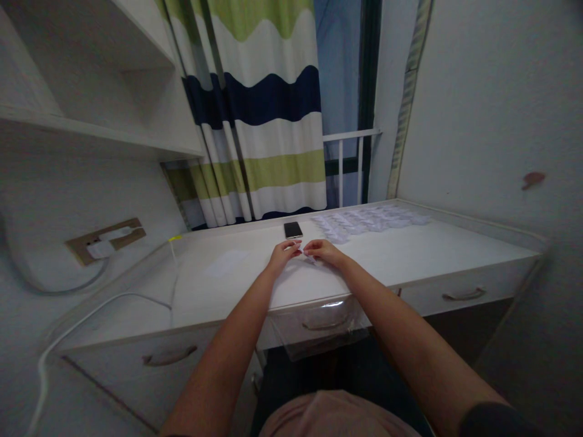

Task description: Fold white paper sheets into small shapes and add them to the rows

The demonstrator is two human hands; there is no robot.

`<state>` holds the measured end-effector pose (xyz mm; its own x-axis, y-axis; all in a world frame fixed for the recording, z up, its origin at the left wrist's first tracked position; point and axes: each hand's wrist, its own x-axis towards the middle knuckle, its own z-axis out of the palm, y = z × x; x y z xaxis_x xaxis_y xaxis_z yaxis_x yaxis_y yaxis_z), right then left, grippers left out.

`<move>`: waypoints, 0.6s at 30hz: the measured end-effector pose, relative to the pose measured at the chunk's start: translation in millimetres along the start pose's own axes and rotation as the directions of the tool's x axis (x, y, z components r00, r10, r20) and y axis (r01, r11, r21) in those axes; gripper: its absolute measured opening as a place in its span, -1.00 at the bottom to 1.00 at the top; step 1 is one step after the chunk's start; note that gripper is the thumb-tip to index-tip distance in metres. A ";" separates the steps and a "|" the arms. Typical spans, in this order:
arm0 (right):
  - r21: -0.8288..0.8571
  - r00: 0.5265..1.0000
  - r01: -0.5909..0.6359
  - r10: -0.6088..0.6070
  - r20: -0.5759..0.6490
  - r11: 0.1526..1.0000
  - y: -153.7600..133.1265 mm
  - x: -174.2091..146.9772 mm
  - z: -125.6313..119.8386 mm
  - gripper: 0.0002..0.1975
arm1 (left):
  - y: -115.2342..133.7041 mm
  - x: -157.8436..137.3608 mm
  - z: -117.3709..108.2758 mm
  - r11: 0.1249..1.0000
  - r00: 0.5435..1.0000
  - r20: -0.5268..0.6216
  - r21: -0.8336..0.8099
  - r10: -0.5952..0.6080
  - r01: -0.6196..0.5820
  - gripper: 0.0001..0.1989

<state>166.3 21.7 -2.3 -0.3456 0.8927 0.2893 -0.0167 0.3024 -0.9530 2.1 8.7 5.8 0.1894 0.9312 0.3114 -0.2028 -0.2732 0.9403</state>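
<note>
Over the middle of the white desk (255, 291), my two hands are close together. My left hand (283, 255) pinches one side of a small piece of white folded paper (310, 260). On the other side, my right hand (324, 250) has its fingers closed on the same piece, which is partly hidden by the fingers. Several similar white folded pieces (364, 221) lie in rows at the back right of the desk. Left of my hands lie flat white sheets (225, 263), faint against the desktop.
A dark phone (293, 230) lies just behind my hands. A white cable (132, 295) crosses the desk's left end near a wall socket (107, 240). Clear plastic (314, 331) hangs over the front drawer. A striped curtain (273, 139) hangs behind; a shelf (104, 139) juts out upper left.
</note>
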 end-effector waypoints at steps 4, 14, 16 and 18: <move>0.062 1.000 -0.022 0.023 -0.018 0.998 1.1 0.3 1.1 -0.78 | -2.3 0.5 -1.2 1.000 1.000 0.010 0.001 -0.014 0.014 -0.66; 0.062 0.999 -0.027 0.029 -0.021 0.998 0.9 1.9 1.7 -0.78 | -0.6 -1.1 -0.5 0.994 0.997 0.003 0.084 -0.071 0.070 -0.65; 0.021 1.000 -0.006 0.006 -0.017 1.000 0.4 2.2 1.4 -0.79 | -1.6 -0.5 0.0 0.995 0.997 0.011 0.061 -0.074 0.073 -0.66; -0.008 1.000 0.010 -0.010 -0.013 1.000 0.0 2.0 1.1 -0.80 | -3.1 0.0 0.5 0.997 0.997 0.021 0.032 -0.076 0.076 -0.68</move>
<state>164.6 23.0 -1.8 -0.3328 0.8939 0.3003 -0.0131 0.3141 -0.9493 3.2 9.4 3.0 0.2246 0.9441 0.2414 -0.1567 -0.2095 0.9652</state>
